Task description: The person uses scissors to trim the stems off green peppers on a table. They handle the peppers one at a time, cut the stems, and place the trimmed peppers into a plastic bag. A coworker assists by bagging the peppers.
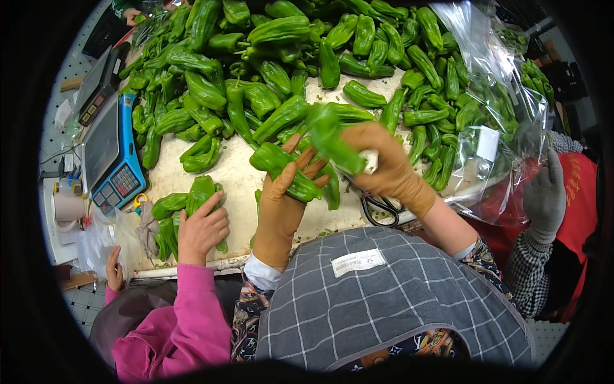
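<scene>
My left hand, in a tan glove, is palm up with a long green pepper lying across its palm under the thumb. Another pepper shows just past its fingertips. My right hand, gloved alike, pinches a green pepper that is blurred by motion and tilted above the left fingers. Black-handled scissors lie below my right hand at the table's near edge, their blades partly hidden. A large heap of green peppers spreads over the pale tabletop beyond both hands.
At left, a co-worker's bare hand rests on several peppers beside a blue scale and a plastic bag. At right, another person's grey-gloved hand is by a clear bag of peppers. A mug stands far left.
</scene>
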`<state>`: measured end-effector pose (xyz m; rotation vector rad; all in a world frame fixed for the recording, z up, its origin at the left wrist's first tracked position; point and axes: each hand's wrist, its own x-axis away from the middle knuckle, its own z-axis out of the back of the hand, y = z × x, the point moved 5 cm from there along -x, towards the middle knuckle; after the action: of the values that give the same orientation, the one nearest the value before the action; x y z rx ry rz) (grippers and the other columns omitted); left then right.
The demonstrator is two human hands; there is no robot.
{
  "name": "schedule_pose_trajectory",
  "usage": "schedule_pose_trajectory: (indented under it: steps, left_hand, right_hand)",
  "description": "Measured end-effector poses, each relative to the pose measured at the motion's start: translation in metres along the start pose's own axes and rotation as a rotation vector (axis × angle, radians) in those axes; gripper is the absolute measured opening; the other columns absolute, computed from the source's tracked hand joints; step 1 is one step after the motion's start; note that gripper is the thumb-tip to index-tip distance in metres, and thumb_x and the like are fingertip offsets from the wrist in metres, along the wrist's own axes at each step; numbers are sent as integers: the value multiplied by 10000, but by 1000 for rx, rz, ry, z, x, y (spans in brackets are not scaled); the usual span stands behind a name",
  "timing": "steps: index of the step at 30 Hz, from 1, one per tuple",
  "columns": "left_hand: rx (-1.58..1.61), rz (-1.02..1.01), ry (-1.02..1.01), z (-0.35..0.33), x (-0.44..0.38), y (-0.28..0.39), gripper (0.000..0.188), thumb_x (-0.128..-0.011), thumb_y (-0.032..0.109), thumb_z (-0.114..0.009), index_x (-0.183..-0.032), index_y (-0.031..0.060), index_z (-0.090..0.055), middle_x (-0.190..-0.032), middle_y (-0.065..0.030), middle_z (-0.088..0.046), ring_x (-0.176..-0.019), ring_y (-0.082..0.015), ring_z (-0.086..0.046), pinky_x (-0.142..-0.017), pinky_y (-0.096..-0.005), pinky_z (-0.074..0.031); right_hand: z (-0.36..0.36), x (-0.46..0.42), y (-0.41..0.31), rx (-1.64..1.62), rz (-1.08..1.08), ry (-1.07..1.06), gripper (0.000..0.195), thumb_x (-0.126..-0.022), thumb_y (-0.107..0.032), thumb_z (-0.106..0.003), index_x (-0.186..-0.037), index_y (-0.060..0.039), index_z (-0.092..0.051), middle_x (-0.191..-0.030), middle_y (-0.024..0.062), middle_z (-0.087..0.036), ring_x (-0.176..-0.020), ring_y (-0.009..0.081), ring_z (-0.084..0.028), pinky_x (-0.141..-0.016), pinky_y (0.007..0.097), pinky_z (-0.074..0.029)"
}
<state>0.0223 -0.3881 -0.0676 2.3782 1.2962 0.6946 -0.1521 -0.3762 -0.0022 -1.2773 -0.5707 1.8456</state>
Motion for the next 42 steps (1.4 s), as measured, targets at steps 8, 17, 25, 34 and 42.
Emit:
schedule_pose_trajectory:
  steps: [8,17,25,34,42]
  left_hand:
    - [12,-62,-160,8,6,4,662,-797,1,-633,-1395,36,-350,-1317,-215,-513,-1123,-336,-572,-992,-459,-449]
    - [23,-124,-180,7,8,15,704,-806,-40,-619,-1423,62,-295,-1374,-215,-447,-1178,-376,-531,-988,-474,-467]
    - [77,-135,-184,7,6,13,628,-822,-26,-600,-1392,-9,-338,-1380,-194,-443,-1193,-344,-524,-978,-451,-485]
    - [-64,-111,-25,0,-2,0,580,-848,5,-561,-1387,2,-346,-1293,-211,-508,-1201,-323,-519,-1011,-440,-438]
    - [-94,1,-61,-3,5,-7,672,-847,150,-609,-1435,36,-304,-1346,-176,-474,-1234,-306,-486,-1014,-433,-414]
  right_hand:
    - [-36,11,-46,61,149,-295,323,-658,87,-636,-957,-35,-648,-1023,112,-650,-887,293,-661,-708,331,-546]
    - [-21,22,-33,-118,-231,-121,322,-778,72,-597,-1093,2,-609,-1111,141,-640,-1055,257,-624,-867,327,-509]
    - [-32,35,-21,-238,-524,-111,336,-830,-115,-663,-1156,-59,-601,-1131,102,-637,-957,184,-634,-750,278,-524]
    - [-46,45,-3,-370,-753,-113,539,-832,-166,-690,-1285,14,-462,-1015,106,-609,-771,128,-582,-667,260,-503]
    - [-48,53,-8,-733,-941,38,470,-906,-106,-580,-1297,90,-406,-1046,141,-598,-758,140,-618,-660,260,-539]
